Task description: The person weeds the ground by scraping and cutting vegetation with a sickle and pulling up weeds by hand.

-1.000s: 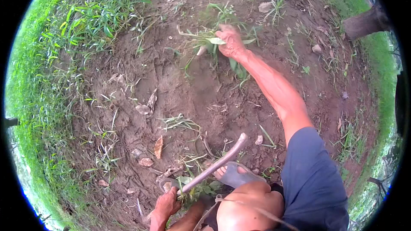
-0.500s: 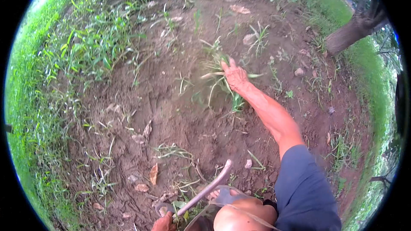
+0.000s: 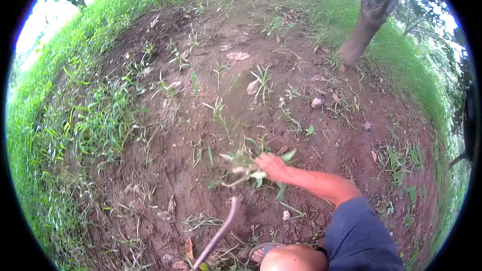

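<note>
My right hand (image 3: 271, 166) is closed on a clump of uprooted weeds (image 3: 244, 166), whose leaves and pale stems stick out on both sides of the fist. The clump is just over the brown soil, blurred by motion. A curved wooden tool handle (image 3: 224, 228) rises from the bottom edge, its free end pointing up toward the weeds. The tool's other end is cut off by the frame, and my left hand is out of sight below it.
Bare soil (image 3: 186, 170) carries scattered grass tufts (image 3: 262, 83), dry leaves (image 3: 237, 56) and small stones (image 3: 317, 103). Denser weeds (image 3: 105, 120) grow on the left. A tree trunk (image 3: 359, 37) stands at the upper right. My sandaled foot (image 3: 261, 253) shows beside my bare knee (image 3: 293, 260).
My right hand has come nearer to my body with the weeds in it. The view has tipped up, showing more trees. My left hand has dropped out of the frame.
</note>
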The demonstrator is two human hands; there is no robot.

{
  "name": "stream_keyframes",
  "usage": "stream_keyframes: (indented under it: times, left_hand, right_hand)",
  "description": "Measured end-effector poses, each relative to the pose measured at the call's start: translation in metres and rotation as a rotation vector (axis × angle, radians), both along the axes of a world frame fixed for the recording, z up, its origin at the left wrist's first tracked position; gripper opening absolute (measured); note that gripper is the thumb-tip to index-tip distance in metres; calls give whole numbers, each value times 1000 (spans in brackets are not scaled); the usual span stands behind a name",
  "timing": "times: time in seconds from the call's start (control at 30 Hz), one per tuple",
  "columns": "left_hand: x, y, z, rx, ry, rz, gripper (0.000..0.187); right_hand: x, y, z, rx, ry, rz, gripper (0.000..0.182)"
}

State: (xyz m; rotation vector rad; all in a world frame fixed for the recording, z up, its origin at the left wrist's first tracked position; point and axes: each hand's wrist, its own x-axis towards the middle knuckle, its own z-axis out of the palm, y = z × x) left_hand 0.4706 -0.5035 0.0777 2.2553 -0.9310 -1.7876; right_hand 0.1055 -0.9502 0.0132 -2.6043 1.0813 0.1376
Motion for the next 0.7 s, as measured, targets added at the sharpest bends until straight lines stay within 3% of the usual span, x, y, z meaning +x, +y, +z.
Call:
stream_keyframes:
  times: [0.03,0.07,0.1,0.17,0.23,0.3,0.37,0.4,0.47,0.53,0.63,0.67,0.7]
  left_hand:
    - [15,-6,-4,6,56,58,34]
    - [31,-15,-8,-6,74,45,33]
    - [40,-50,7,-200,-29,-342,41]
    - [42,-101,43,-101,-214,-410,46]
    - [48,-130,52,-67,-388,-405,47]
    - [50,-152,73,-40,-389,-338,48]
    - [67,-156,74,-61,-396,-366,51]
    - [73,-157,80,-58,-397,-393,56]
    - [85,-154,83,-78,-404,-424,60]
    - [102,-150,81,-104,-404,-457,63]
    - [117,-165,94,-95,-359,-544,58]
    - [116,-168,100,-210,-459,-641,33]
    - [116,-176,101,-212,-467,-648,33]
  right_hand:
    - [-8,16,8,34,-7,-42,42]
    - [-21,31,4,-99,-68,-4,51]
    - [-34,50,1,-224,-127,35,61]
    - [-48,83,2,-213,-114,-40,63]
    - [-70,112,22,-258,9,146,55]
    - [-94,150,33,18,129,-156,48]
    - [-160,194,-3,66,191,-92,36]
    - [-179,213,10,189,279,-166,35]
    - [-205,242,36,550,537,-541,25]
    - [-284,283,6,707,672,-379,22]
    - [-296,287,37,802,793,-377,25]
    - [-302,280,32,676,739,-405,29]
    - [-302,278,29,553,686,-433,34]
